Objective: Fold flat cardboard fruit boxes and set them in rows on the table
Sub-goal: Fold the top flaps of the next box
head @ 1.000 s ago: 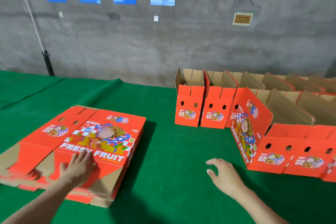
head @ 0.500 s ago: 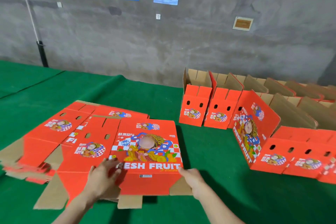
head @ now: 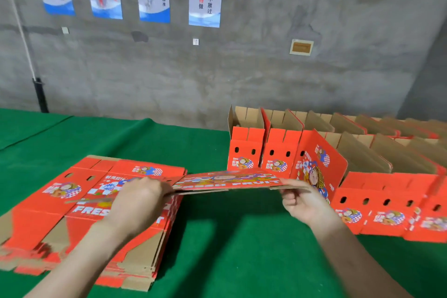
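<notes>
A flat red cardboard fruit box (head: 227, 181) hangs level above the green table (head: 217, 244), seen almost edge-on. My left hand (head: 137, 203) grips its left end and my right hand (head: 304, 203) pinches its right end. Below my left hand lies the stack of flat boxes (head: 72, 220), printed FRESH FRUIT. Folded boxes stand in rows (head: 285, 152) at the back right, open tops up, with a nearer row (head: 387, 213) along the right side.
A grey concrete wall (head: 242, 75) with several hanging posters rises behind the table. A second green table surface (head: 24, 126) lies at the far left. A black pipe runs down the wall at the left.
My left hand slid the top flat box off the stack toward the right, my right hand took its other end, and both hands lifted it off the table.
</notes>
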